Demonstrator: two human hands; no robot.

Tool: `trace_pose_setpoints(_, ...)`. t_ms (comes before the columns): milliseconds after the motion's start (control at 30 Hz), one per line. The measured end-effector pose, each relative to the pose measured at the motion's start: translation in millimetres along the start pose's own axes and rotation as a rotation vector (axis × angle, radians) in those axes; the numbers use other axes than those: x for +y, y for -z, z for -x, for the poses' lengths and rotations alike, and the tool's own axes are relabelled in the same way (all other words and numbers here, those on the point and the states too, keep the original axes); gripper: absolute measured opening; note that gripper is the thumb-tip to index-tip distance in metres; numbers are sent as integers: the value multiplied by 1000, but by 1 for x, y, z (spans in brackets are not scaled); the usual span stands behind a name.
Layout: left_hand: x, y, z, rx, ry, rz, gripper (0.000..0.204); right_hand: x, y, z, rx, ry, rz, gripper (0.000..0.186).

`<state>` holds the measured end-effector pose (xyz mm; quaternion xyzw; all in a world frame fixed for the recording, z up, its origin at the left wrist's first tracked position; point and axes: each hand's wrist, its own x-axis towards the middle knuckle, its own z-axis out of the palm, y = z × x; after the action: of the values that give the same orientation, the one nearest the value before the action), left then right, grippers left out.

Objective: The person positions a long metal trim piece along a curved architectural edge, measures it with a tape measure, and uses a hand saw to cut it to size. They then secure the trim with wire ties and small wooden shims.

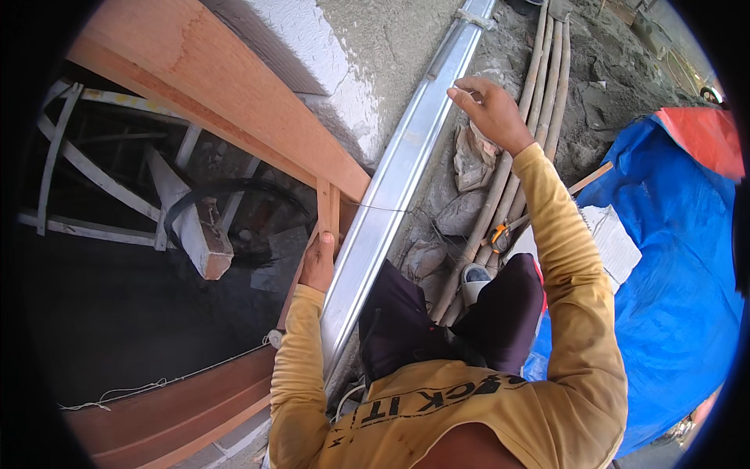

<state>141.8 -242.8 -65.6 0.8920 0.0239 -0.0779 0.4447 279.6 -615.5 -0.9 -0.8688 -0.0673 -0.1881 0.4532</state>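
A wooden frame (226,86), reddish brown, reaches in from the upper left. My left hand (318,262) is closed round a short wooden strip (323,205) at the frame's corner. Right beside it runs a long silver metal channel (394,184), sloping from lower left to upper right. A thin wire (379,208) crosses the channel from the wood. Raised over the channel's right side, my right hand (492,113) has thumb and fingertips drawn together. Whatever may be between those fingertips is too small to make out.
Bamboo poles (539,94) lie along the rough ground on the right, with an orange-and-black tape measure (498,234) by them. Farther right spreads a blue tarp (672,273) with a white slab (613,242). Left, beyond the frame, a dark opening holds white-painted bars (101,168).
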Motion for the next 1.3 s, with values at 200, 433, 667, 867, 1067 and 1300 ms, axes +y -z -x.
trace_pose_setpoints(200,-1,7,-3,-8,-14,-15,75,-67,-22,62,-688,202,167,42)
trace_pose_setpoints(433,10,5,-1,27,21,-15,73,-75,-56,93,-602,398,577,22)
trace_pose_setpoints(667,15,4,2,37,33,0,81,-84,-72,92,-638,406,796,20)
trace_pose_setpoints(867,13,-4,-5,45,23,-14,83,-69,-64,86,-571,323,836,21)
trace_pose_setpoints(1067,14,7,-1,30,51,-19,81,-73,-68,83,-610,231,677,30)
trace_pose_setpoints(1300,50,2,38,479,-179,-137,55,-59,-65,82,-711,299,377,22)
